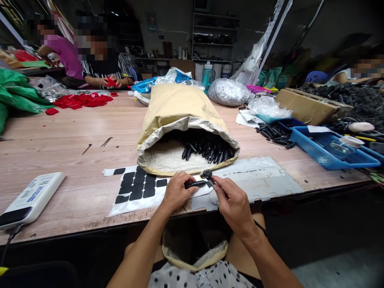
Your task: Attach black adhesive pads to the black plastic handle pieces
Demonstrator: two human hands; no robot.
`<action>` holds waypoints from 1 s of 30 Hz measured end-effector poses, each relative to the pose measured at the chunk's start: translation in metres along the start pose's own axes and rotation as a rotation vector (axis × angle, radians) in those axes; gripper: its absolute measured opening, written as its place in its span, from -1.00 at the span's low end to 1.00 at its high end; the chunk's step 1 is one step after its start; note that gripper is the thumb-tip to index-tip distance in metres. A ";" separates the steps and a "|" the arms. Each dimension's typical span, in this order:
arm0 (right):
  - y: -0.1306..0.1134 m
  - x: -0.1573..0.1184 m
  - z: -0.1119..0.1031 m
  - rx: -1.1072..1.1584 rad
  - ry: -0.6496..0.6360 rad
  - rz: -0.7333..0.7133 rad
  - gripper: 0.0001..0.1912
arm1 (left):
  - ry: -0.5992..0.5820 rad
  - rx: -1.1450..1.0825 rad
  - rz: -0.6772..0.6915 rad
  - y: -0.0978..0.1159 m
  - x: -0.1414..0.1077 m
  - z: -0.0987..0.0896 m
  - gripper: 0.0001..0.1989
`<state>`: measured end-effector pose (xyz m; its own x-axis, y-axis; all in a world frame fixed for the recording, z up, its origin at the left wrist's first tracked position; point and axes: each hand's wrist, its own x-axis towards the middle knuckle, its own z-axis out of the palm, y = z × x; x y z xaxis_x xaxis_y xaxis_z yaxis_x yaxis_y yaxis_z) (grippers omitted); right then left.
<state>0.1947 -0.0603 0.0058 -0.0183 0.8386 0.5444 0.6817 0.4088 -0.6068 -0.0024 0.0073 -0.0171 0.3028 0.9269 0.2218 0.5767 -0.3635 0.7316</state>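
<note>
My left hand [177, 191] is closed on a short black cylindrical part [195, 184], which lies nearly level above the table's front edge. Close by, my right hand [233, 200] pinches a small black piece with a round head [207, 173]; its exact kind I cannot make out. The two pieces are close together, and whether they touch is unclear. Just beyond my hands, a tan woven sack [183, 106] lies on its side, its mouth facing me, with many black cylindrical parts [214, 152] inside. A white sheet with black rounded-square stickers [138, 185] lies left of my hands.
A grey board [264, 180] lies along the front edge, right of centre. Farther right stands a blue tray [330, 154]. A white device with a cable [36, 196] sits at left. Red pieces [82, 100] are heaped before a co-worker. Another open sack [195, 264] is at my lap.
</note>
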 end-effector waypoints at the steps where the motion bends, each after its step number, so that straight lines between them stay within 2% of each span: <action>1: -0.003 -0.001 0.001 0.002 0.011 -0.010 -0.67 | -0.003 -0.004 0.009 0.000 0.000 0.000 -0.88; 3: -0.007 -0.005 0.003 -0.015 0.015 -0.027 -0.66 | -0.005 -0.012 0.018 -0.001 0.000 0.000 -0.89; 8: -0.003 -0.011 0.009 -0.128 -0.111 -0.008 -0.63 | 0.016 -0.006 -0.007 -0.001 0.001 0.002 -0.93; 14: 0.000 -0.009 0.003 -0.089 0.020 -0.020 -0.65 | 0.007 -0.014 -0.004 0.000 0.001 0.002 -0.89; 20: 0.009 -0.011 0.004 -0.105 -0.064 0.040 -0.67 | 0.014 -0.008 -0.027 0.002 0.000 0.001 -0.89; 24: 0.023 0.002 -0.002 -0.157 -0.004 0.041 -0.68 | 0.005 -0.006 -0.026 0.002 0.000 0.001 -0.89; 30: 0.060 0.021 -0.002 -0.456 -0.014 0.047 -0.76 | -0.004 0.003 -0.038 0.001 0.000 0.001 -0.89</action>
<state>0.2368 -0.0189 -0.0174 0.0126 0.8583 0.5129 0.9343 0.1727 -0.3120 -0.0012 0.0072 -0.0167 0.2837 0.9396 0.1917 0.5898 -0.3286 0.7377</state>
